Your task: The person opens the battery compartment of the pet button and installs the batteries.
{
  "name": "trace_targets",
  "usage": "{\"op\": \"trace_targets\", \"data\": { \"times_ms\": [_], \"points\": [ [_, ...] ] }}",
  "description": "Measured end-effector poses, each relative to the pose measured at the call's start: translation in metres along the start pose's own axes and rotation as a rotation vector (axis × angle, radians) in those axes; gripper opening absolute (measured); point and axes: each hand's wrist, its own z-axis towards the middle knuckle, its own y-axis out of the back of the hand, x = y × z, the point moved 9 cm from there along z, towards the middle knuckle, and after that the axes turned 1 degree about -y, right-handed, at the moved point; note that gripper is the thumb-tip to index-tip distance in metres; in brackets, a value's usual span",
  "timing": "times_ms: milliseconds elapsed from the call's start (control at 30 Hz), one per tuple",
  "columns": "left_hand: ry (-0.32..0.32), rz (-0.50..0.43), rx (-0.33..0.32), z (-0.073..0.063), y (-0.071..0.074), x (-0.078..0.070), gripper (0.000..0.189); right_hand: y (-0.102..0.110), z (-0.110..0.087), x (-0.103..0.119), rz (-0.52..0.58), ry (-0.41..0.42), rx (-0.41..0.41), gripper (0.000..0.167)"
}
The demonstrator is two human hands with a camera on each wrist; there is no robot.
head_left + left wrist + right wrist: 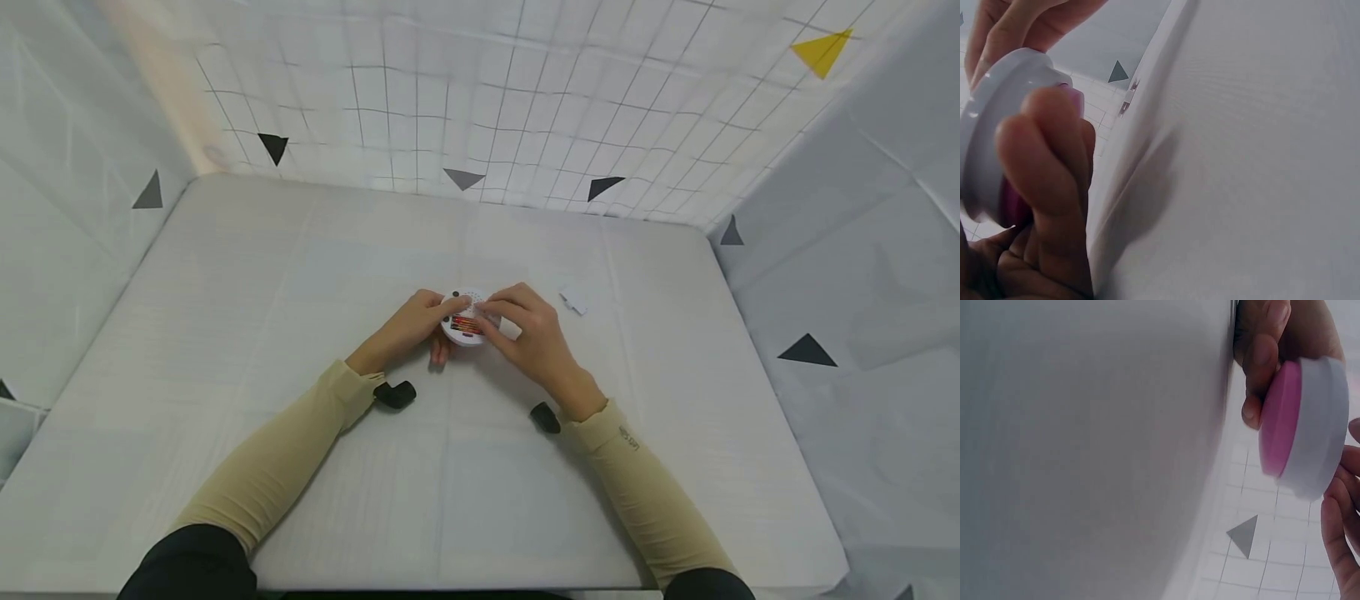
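A round white push-button device (pixel 460 339) is held over the middle of the table, its back turned up. Small red and dark batteries (pixel 465 326) lie in the uncovered compartment on that back. My left hand (pixel 411 328) grips the device, thumb on the back and fingers underneath. In the right wrist view the pink button (pixel 1281 422) faces down toward the table. My right hand (pixel 534 335) touches the device's right side, thumb tip by the batteries' right end and fingertips just above. Whether those fingertips pinch a battery is hidden.
A small white plastic piece (pixel 573 301) lies on the white table (pixel 345 500), right of the hands. Black wrist cameras (pixel 396 395) jut out below both wrists. Pale walls with triangular markers (pixel 463 178) border the back and sides.
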Motion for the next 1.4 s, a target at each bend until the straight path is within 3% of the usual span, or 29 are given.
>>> {"op": "trace_targets", "data": {
  "times_ms": [367,600,1000,1400],
  "points": [
    [0.039,-0.002,-0.006,0.0,0.001,0.002,0.055,0.011,-0.005,-0.027,-0.106,-0.159,0.022,0.017],
    [0.048,0.009,-0.011,0.0,0.001,0.003,0.056,0.026,-0.006,-0.043,-0.187,-0.248,-0.01,0.016],
    [0.05,0.001,-0.016,-0.001,0.001,0.002,0.056,0.036,-0.011,-0.061,-0.214,-0.315,-0.031,0.015],
    [0.038,0.003,-0.012,-0.002,0.0,0.001,0.053,0.056,-0.02,-0.087,-0.28,-0.474,-0.059,0.02]
  ]
}}
